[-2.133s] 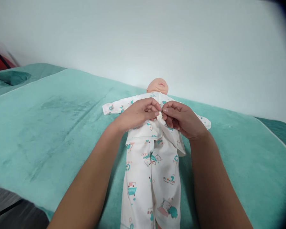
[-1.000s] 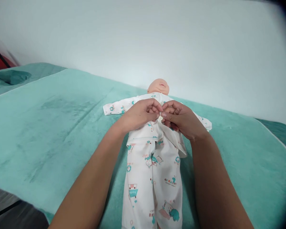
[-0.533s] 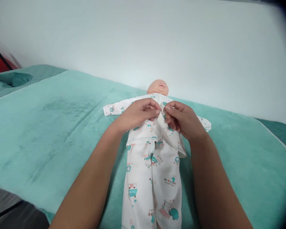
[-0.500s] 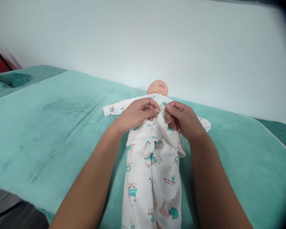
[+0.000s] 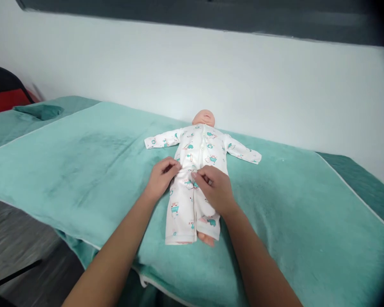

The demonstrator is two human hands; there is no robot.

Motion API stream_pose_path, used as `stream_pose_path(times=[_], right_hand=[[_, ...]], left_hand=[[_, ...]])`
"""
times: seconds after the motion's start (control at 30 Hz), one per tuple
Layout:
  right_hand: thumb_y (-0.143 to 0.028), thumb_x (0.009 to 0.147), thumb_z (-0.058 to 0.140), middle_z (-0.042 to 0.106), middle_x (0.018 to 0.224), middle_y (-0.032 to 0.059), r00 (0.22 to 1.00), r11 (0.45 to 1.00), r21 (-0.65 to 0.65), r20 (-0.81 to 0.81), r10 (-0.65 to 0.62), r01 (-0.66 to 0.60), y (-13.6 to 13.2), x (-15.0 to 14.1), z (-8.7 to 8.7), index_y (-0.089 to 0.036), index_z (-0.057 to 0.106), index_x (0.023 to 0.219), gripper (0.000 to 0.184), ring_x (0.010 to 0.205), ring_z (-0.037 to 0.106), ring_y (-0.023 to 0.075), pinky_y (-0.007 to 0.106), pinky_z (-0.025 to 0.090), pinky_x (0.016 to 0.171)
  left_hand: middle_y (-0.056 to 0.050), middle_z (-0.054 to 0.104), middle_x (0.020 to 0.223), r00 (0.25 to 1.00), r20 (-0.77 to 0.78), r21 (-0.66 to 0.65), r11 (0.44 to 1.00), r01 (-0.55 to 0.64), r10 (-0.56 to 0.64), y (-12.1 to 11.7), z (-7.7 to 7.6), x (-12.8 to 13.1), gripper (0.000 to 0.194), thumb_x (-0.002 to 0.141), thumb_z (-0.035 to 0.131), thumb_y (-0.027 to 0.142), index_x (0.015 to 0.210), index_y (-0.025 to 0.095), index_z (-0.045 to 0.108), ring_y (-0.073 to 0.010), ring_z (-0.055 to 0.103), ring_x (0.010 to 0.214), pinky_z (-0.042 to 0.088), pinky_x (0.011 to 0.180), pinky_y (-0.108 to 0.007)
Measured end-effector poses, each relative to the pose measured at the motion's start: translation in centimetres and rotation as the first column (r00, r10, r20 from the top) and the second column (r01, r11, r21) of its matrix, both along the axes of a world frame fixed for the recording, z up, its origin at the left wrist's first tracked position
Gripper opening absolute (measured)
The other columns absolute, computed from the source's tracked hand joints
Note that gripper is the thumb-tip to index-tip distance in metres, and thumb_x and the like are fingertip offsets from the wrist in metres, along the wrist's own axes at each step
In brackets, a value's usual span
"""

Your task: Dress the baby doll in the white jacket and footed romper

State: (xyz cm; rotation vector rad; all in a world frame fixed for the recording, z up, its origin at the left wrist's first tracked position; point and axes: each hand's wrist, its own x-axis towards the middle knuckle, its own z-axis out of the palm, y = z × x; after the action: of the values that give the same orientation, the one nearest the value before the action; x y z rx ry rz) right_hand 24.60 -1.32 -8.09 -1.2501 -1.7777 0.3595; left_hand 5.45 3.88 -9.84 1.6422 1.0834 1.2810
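Note:
A baby doll (image 5: 203, 117) lies on its back, its head toward the wall. It wears a white long-sleeved shirt (image 5: 192, 145) with green prints and a row of buttons down the front, and matching trousers (image 5: 181, 213). One foot shows below a trouser leg. My left hand (image 5: 163, 175) pinches the shirt's hem at the doll's waist, on the left side. Closed at the middle of the same hem is my right hand (image 5: 214, 185), thumb and forefinger together on the cloth. Both sleeves are spread out sideways.
A green cloth (image 5: 83, 170) covers the table, with a fold at its left end. Behind stands a white wall (image 5: 192, 68) with a dark strip above. A red and black chair (image 5: 6, 96) is at the far left; grey floor (image 5: 16, 230) shows at lower left.
Both hands have moved from the chest buttons down to the shirt's hem. The shirt's lower front, parted before, now lies together. My view has drawn back, showing the doll's foot and the table's front edge.

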Motion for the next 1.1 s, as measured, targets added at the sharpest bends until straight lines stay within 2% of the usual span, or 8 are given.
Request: stream_pose_path(times=[0.2, 0.43, 0.63, 0.73, 0.83, 0.93, 1.0, 1.1], right_hand=[[-0.016, 0.087, 0.059, 0.063, 0.099, 0.0042, 0.987, 0.983, 0.144, -0.13, -0.097, 0.116, -2.4, -0.2, -1.4, -0.023, 0.06, 0.098, 0.013, 0.095, 0.058, 0.0204, 0.034, 0.046, 0.085], [-0.011, 0.088, 0.052, 0.064, 0.111, 0.0115, 0.908, 0.965, 0.22, 0.358, -0.217, 0.144, 1.0, -0.9, 1.0, -0.021, 0.067, 0.103, 0.024, 0.103, 0.05, 0.0312, 0.045, 0.043, 0.086], [-0.023, 0.094, 0.055, 0.064, 0.109, 0.0079, 0.953, 0.968, 0.25, 0.289, -0.092, 0.017, 0.8, 1.2, -0.2, -0.025, 0.071, 0.091, 0.016, 0.106, 0.052, 0.0278, 0.046, 0.043, 0.095], [-0.04, 0.093, 0.06, 0.057, 0.128, 0.0105, 0.964, 0.967, 0.253, 0.261, -0.055, -0.013, 0.8, 4.7, -1.8, -0.026, 0.069, 0.106, 0.022, 0.119, 0.051, 0.0293, 0.049, 0.04, 0.104], [-0.049, 0.09, 0.058, 0.05, 0.133, 0.0158, 0.946, 0.931, 0.215, 0.072, -0.315, 0.294, 2.3, 10.0, -3.3, -0.022, 0.057, 0.131, 0.049, 0.126, 0.047, 0.0317, 0.052, 0.039, 0.106], [-0.055, 0.082, 0.062, 0.047, 0.134, 0.0198, 0.734, 0.735, 0.032, 0.031, -0.678, 0.678, 4.6, 15.5, -4.2, -0.017, 0.053, 0.137, 0.068, 0.121, 0.05, 0.0342, 0.052, 0.041, 0.102], [-0.056, 0.082, 0.06, 0.055, 0.124, 0.0188, 0.653, 0.639, -0.135, 0.175, -0.737, 0.757, 5.9, 18.1, -4.5, -0.016, 0.058, 0.131, 0.064, 0.109, 0.056, 0.0339, 0.051, 0.044, 0.095], [-0.049, 0.086, 0.056, 0.064, 0.105, 0.0127, 0.694, 0.668, -0.201, 0.315, -0.648, 0.716, 7.0, 19.8, -4.5, -0.019, 0.062, 0.124, 0.049, 0.097, 0.059, 0.0297, 0.047, 0.046, 0.089]], left_hand=[[-0.004, 0.062, 0.109, 0.983, -0.165, 0.095, 0.993, -0.071, 0.086, -1.4, -2.1, -1.2, 0.034, 0.08, 0.061, 0.022, 0.114, 0.023, 0.059, -0.0166, 0.058, 0.099, 0.045, 0.082, -0.029], [-0.005, 0.063, 0.093, 0.905, -0.37, 0.115, 0.977, -0.177, 0.208, -1.5, -2.1, -1.0, 0.018, 0.091, 0.046, 0.036, 0.09, 0.022, 0.057, -0.0201, 0.056, 0.085, 0.045, 0.079, -0.035], [-0.005, 0.065, 0.094, 0.842, -0.533, 0.147, 0.989, -0.004, 0.083, -1.2, -1.1, -3.7, 0.028, 0.093, 0.045, 0.046, 0.088, 0.023, 0.06, -0.0222, 0.058, 0.092, 0.046, 0.087, -0.036], [-0.009, 0.066, 0.112, 0.833, -0.507, 0.196, 0.971, -0.139, 0.222, 1.6, -0.8, -5.7, 0.033, 0.094, 0.044, 0.049, 0.103, 0.022, 0.061, -0.0251, 0.058, 0.11, 0.043, 0.1, -0.04], [-0.019, 0.051, 0.142, 0.698, -0.573, 0.238, 0.902, -0.361, 0.43, 5.3, -0.8, -7.0, 0.055, 0.088, 0.055, 0.047, 0.134, 0.018, 0.049, -0.0347, 0.043, 0.135, 0.033, 0.112, -0.05], [-0.023, 0.046, 0.15, 0.511, -0.758, 0.21, 0.894, -0.396, 0.404, 8.5, -0.9, -7.6, 0.076, 0.087, 0.055, 0.046, 0.152, 0.015, 0.031, -0.0412, 0.039, 0.14, 0.028, 0.112, -0.058], [-0.025, 0.048, 0.148, 0.458, -0.813, 0.2, 0.912, -0.359, 0.359, 10.0, -0.9, -7.9, 0.073, 0.092, 0.044, 0.043, 0.155, 0.012, 0.024, -0.0416, 0.041, 0.138, 0.029, 0.11, -0.059], [-0.024, 0.051, 0.147, 0.412, -0.854, 0.208, 0.933, -0.292, 0.319, 11.4, -0.5, -8.6, 0.065, 0.096, 0.032, 0.031, 0.157, 0.012, 0.022, -0.0397, 0.047, 0.135, 0.031, 0.108, -0.057]])
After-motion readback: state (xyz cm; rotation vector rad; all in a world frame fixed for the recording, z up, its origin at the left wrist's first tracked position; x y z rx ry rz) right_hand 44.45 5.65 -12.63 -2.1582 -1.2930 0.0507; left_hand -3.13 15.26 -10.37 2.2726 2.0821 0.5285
